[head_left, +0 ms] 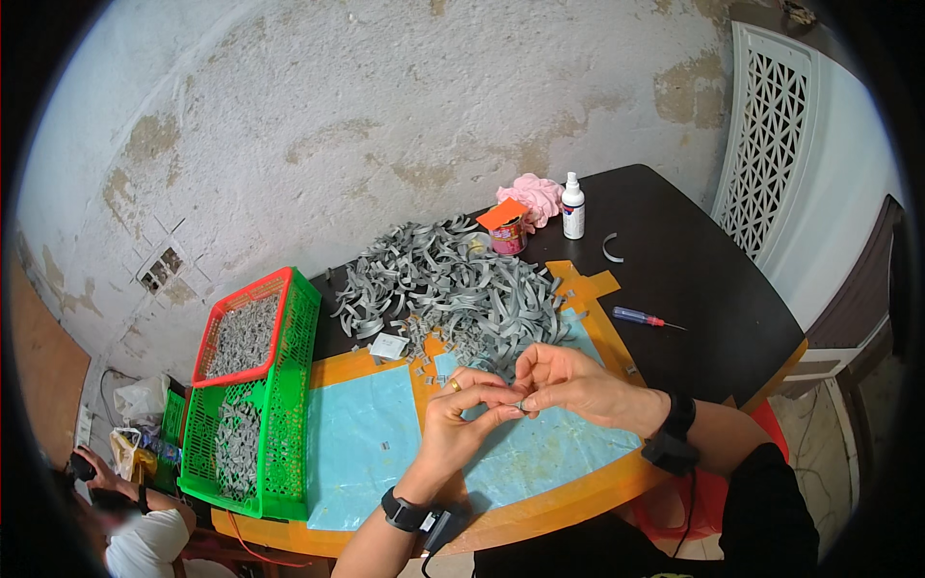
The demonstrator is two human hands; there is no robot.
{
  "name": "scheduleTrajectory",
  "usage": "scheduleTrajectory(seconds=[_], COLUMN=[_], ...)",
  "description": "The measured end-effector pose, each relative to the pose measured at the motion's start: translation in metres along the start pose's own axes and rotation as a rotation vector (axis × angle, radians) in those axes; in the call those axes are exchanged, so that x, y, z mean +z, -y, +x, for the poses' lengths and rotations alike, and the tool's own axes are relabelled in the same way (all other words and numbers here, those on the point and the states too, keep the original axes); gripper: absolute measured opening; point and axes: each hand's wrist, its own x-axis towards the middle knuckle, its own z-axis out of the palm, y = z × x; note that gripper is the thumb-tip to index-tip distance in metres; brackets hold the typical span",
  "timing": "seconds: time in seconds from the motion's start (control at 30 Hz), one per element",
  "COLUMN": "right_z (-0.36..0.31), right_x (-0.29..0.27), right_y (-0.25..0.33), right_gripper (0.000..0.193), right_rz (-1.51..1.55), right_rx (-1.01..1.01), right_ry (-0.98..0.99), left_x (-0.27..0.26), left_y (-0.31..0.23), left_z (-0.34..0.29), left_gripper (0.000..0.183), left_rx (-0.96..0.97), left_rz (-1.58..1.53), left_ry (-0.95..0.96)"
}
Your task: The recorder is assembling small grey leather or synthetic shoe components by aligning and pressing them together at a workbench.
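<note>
My left hand (462, 416) and my right hand (575, 385) meet over the front part of the table, fingertips pinched together. Between them is a small greyish piece, mostly covered by the fingers, so its kind is hard to make out. Just beyond the hands lies a large heap of curved grey strips (453, 279), with small grey pieces scattered at its near edge. Under the hands a light blue sheet (361, 433) is held down by orange-yellow tape.
A green basket (313, 328) and a red basket (199, 361) hold small grey parts at left. A screwdriver (638, 317), white spray bottle (572, 207), can (507, 236) and pink cloth (536, 196) lie right and back. Another person (145, 535) sits at lower left.
</note>
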Motion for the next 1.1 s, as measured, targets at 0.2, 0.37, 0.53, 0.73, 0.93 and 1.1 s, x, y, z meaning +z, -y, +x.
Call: scheduleTrajectory(seconds=[0.2,0.37,0.53,0.73,0.93,1.1], right_z=[-0.002,-0.001,-0.001,-0.002,-0.001,-0.002], right_x=[0.004,0.006,0.007,0.01,0.01,0.013], right_y=[-0.002,-0.001,-0.005,-0.009,-0.015,-0.009], right_gripper=[0.026,0.024,0.024,0.022,0.021,0.022], right_rz=[-0.008,0.047,0.111,0.175,0.185,0.102], right_rx=[-0.024,-0.059,-0.057,-0.066,-0.098,-0.105], right_ry=[-0.003,-0.011,0.013,-0.005,-0.025,-0.032], left_x=[-0.001,0.0,0.001,0.0,0.001,0.001], left_y=[0.004,0.009,0.008,0.004,0.001,0.005], left_z=[-0.004,-0.005,-0.004,-0.003,-0.003,-0.004], left_gripper=[0.019,0.021,0.019,0.019,0.019,0.019], left_rx=[-0.105,-0.093,-0.073,-0.069,-0.05,-0.067], left_rz=[-0.17,-0.243,-0.256,-0.263,-0.179,-0.249], left_ry=[0.04,0.02,-0.018,0.001,-0.003,-0.011])
